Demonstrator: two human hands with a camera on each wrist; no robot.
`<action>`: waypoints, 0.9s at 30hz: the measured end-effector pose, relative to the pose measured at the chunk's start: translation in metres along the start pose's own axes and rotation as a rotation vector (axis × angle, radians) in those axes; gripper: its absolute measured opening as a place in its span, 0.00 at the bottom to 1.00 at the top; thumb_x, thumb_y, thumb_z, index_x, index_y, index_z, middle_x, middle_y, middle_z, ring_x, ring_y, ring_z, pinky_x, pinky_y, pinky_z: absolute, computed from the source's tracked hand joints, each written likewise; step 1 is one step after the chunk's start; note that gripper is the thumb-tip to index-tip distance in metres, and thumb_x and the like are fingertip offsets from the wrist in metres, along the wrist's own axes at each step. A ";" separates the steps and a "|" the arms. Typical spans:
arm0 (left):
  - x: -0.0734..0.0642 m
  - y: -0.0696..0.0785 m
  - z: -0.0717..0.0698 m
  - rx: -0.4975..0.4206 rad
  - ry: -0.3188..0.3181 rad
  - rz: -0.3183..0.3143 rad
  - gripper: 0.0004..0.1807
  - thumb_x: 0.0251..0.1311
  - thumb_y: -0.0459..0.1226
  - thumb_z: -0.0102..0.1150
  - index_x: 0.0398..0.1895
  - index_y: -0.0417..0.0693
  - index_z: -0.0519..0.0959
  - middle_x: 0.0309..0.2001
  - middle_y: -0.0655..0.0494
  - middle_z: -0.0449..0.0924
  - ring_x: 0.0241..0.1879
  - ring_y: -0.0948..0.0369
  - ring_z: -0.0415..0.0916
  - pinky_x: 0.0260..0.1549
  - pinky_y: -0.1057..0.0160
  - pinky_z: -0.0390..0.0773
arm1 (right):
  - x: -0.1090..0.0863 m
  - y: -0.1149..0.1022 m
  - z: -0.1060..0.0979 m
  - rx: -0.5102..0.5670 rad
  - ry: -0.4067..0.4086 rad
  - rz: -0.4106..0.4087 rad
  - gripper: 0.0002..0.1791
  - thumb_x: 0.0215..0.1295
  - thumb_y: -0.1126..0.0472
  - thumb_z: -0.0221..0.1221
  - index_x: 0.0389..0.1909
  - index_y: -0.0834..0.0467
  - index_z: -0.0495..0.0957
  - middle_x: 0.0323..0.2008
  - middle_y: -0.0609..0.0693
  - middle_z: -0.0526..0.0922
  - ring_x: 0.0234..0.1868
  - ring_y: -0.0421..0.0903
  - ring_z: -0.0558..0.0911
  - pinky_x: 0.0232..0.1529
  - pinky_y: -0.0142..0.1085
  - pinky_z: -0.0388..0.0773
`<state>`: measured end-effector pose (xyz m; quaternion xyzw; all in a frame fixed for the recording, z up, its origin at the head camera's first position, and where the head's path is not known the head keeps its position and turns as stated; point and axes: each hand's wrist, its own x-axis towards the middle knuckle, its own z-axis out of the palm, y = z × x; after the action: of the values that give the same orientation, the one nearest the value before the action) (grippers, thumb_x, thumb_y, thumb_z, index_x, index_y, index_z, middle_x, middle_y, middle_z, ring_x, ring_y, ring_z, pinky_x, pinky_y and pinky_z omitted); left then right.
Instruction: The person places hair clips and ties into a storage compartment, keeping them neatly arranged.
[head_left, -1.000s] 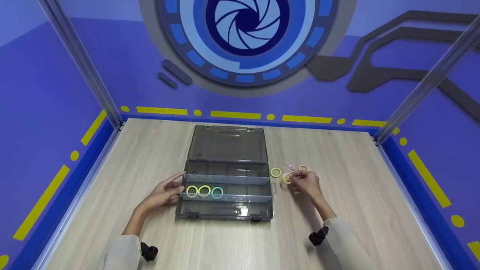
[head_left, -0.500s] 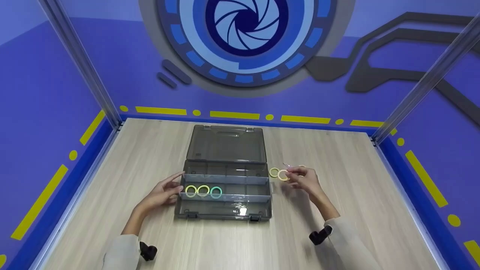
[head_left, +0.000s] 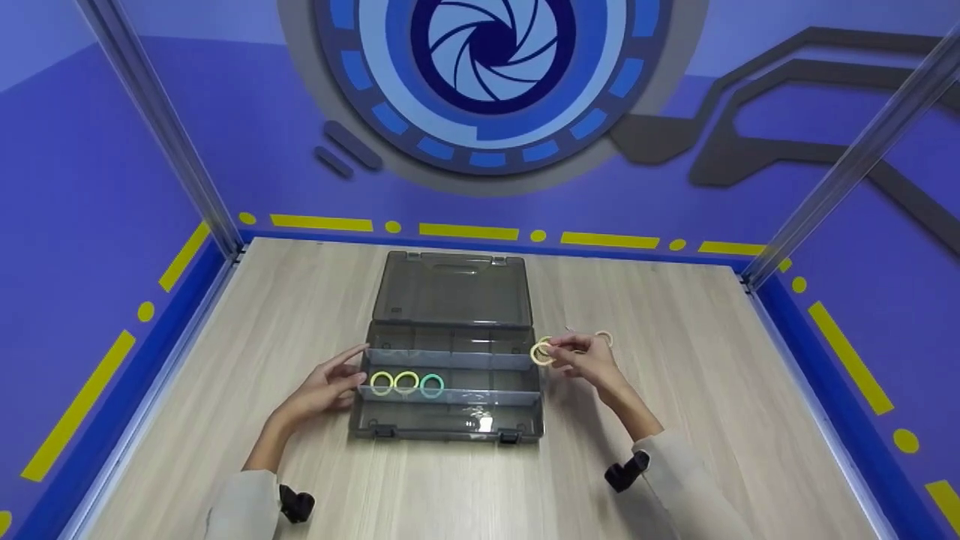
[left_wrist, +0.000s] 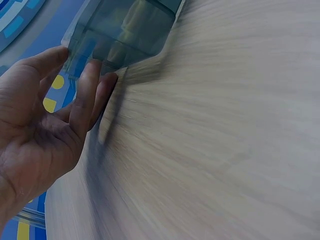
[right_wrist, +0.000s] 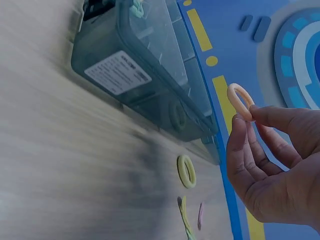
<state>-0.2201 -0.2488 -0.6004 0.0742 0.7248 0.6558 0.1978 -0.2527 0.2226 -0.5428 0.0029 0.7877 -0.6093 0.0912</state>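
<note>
A grey translucent compartment box (head_left: 446, 433) lies with its lid (head_left: 454, 289) folded back. My left hand (head_left: 319, 390) rests against the box's left end, fingertips touching the wall and rim. Between thumb and fingers, my right hand (head_left: 596, 364) pinches a peach hair tie (right_wrist: 232, 100), raised by the box's right edge. Two yellow hair ties (head_left: 373, 384) and a green hair tie (head_left: 432, 375) stand in a row at the left of the middle compartment. Below the held tie, a yellow hair tie (right_wrist: 181, 171) lies on the table beside the box.
Right of the box, behind my right hand, lies another peach ring (head_left: 609, 337). The right wrist view also shows a yellow-green twisted strand (right_wrist: 185, 220) and a thin pink item (right_wrist: 200, 216) on the table. Blue printed walls (head_left: 480, 202) enclose the table.
My right hand has lifted the peach hair tie and carried it left to the box's right edge, over the yellow one. My left hand has stayed at the box.
</note>
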 end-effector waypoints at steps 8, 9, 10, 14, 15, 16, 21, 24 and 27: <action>-0.001 0.000 0.000 0.005 0.002 -0.006 0.37 0.75 0.39 0.56 0.82 0.49 0.52 0.50 0.50 0.65 0.23 0.69 0.58 0.25 0.70 0.64 | 0.002 -0.008 0.019 -0.004 -0.038 -0.004 0.15 0.66 0.66 0.66 0.48 0.74 0.82 0.31 0.47 0.86 0.30 0.39 0.85 0.31 0.32 0.85; -0.001 0.000 0.000 0.009 0.004 -0.009 0.37 0.75 0.39 0.56 0.82 0.50 0.53 0.50 0.50 0.65 0.24 0.69 0.59 0.25 0.70 0.64 | 0.002 -0.008 0.021 -0.005 -0.046 -0.005 0.15 0.66 0.66 0.67 0.48 0.74 0.82 0.30 0.47 0.86 0.30 0.39 0.85 0.31 0.32 0.85; -0.001 0.000 0.000 0.011 0.005 -0.009 0.37 0.75 0.39 0.56 0.82 0.49 0.53 0.50 0.50 0.65 0.24 0.69 0.59 0.25 0.70 0.65 | 0.003 -0.008 0.023 -0.005 -0.057 -0.009 0.15 0.66 0.66 0.66 0.47 0.74 0.81 0.30 0.48 0.85 0.30 0.40 0.85 0.30 0.32 0.85; 0.000 0.000 0.000 0.012 -0.001 -0.007 0.37 0.75 0.40 0.56 0.82 0.50 0.53 0.51 0.49 0.66 0.24 0.69 0.59 0.26 0.71 0.65 | 0.004 -0.008 0.032 -0.010 -0.086 -0.018 0.14 0.66 0.69 0.65 0.47 0.75 0.81 0.29 0.50 0.85 0.27 0.40 0.84 0.28 0.31 0.83; 0.000 0.000 0.000 0.009 -0.006 -0.004 0.37 0.76 0.39 0.55 0.82 0.50 0.52 0.50 0.49 0.66 0.24 0.69 0.59 0.26 0.71 0.65 | 0.004 -0.008 0.034 -0.013 -0.090 -0.020 0.13 0.66 0.69 0.65 0.47 0.75 0.81 0.29 0.50 0.85 0.27 0.40 0.84 0.28 0.30 0.83; -0.001 0.000 -0.001 0.005 -0.011 0.000 0.37 0.76 0.39 0.55 0.83 0.49 0.52 0.50 0.50 0.66 0.24 0.69 0.59 0.26 0.71 0.65 | 0.004 -0.008 0.037 -0.014 -0.095 -0.020 0.13 0.65 0.70 0.65 0.47 0.75 0.81 0.29 0.51 0.85 0.26 0.40 0.84 0.28 0.30 0.83; -0.001 -0.001 -0.002 -0.023 -0.023 0.016 0.38 0.76 0.37 0.54 0.83 0.46 0.49 0.48 0.51 0.66 0.23 0.69 0.57 0.25 0.70 0.63 | 0.005 -0.007 0.047 -0.011 -0.131 -0.013 0.11 0.65 0.72 0.64 0.46 0.74 0.81 0.30 0.52 0.84 0.28 0.40 0.84 0.34 0.36 0.87; -0.001 -0.001 -0.002 -0.032 -0.023 0.014 0.38 0.76 0.37 0.54 0.83 0.46 0.49 0.47 0.52 0.66 0.23 0.69 0.57 0.25 0.70 0.62 | 0.006 -0.006 0.052 -0.014 -0.156 -0.024 0.11 0.65 0.73 0.62 0.46 0.74 0.80 0.31 0.52 0.85 0.28 0.40 0.85 0.35 0.37 0.87; 0.000 -0.001 -0.002 -0.029 -0.021 0.006 0.38 0.76 0.38 0.55 0.83 0.47 0.50 0.49 0.51 0.66 0.23 0.69 0.57 0.25 0.70 0.63 | 0.009 -0.005 0.055 0.008 -0.172 -0.031 0.11 0.65 0.73 0.61 0.47 0.76 0.79 0.31 0.52 0.85 0.29 0.40 0.84 0.34 0.35 0.87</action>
<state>-0.2205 -0.2506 -0.6008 0.0802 0.7129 0.6660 0.2045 -0.2540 0.1677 -0.5525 -0.0613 0.7745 -0.6117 0.1492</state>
